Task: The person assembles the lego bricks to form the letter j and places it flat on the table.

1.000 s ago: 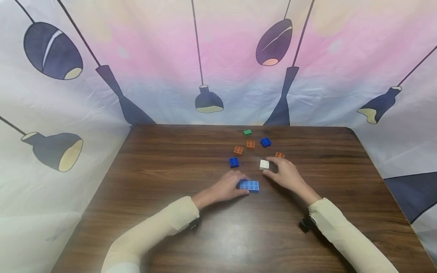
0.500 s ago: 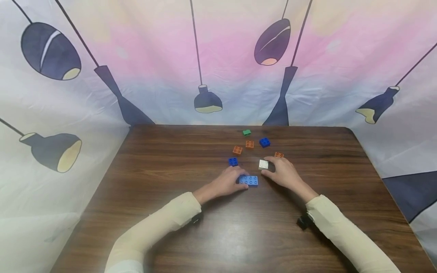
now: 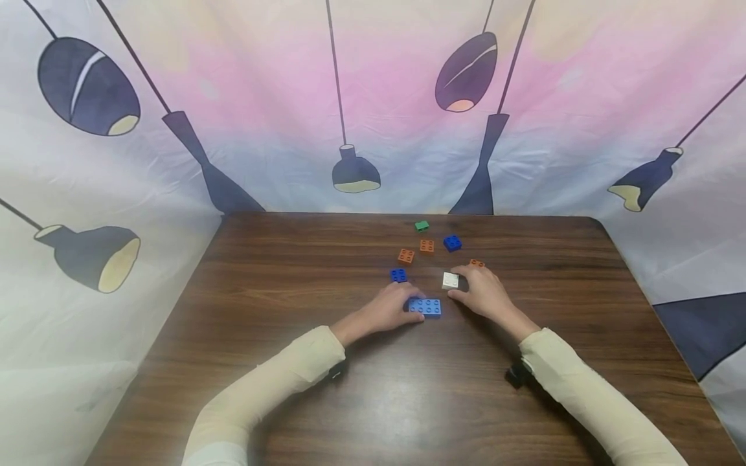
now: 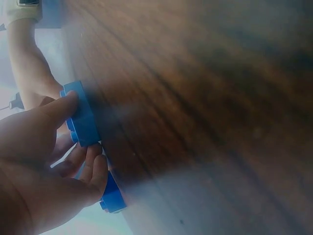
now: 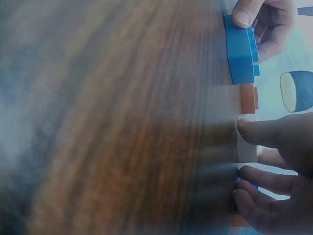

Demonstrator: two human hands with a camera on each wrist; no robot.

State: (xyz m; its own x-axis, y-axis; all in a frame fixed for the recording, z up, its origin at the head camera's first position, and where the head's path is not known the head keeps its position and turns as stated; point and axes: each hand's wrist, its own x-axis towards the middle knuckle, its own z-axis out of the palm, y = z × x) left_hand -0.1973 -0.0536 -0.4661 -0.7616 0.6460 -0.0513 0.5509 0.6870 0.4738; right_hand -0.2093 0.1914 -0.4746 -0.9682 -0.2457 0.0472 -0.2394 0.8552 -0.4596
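A light blue eight-stud toy brick [image 3: 430, 308] lies on the table, gripped at its left end between the thumb and fingers of my left hand [image 3: 383, 310]. To its upper right, my right hand [image 3: 487, 296] pinches a white four-stud brick [image 3: 450, 280] from the right side. In the right wrist view the thumb presses the near face of the white brick [image 5: 247, 147], which sits on the tabletop. Just beyond the left fingertips is a dark blue brick [image 3: 398, 275]. An orange brick [image 3: 476, 263] lies behind the right hand, partly hidden by it.
Farther back on the wooden table [image 3: 280, 272] lie two orange bricks, one nearer the left [image 3: 406, 255] and another beside it [image 3: 427, 246]. A second dark blue brick [image 3: 452, 243] and a green brick [image 3: 422, 226] are near the far edge. A printed curtain [image 3: 262, 149] hangs behind.
My left hand has moved slightly away from me with the light blue brick, nearer the dark blue brick. The right hand and the white brick have stayed about where they were.
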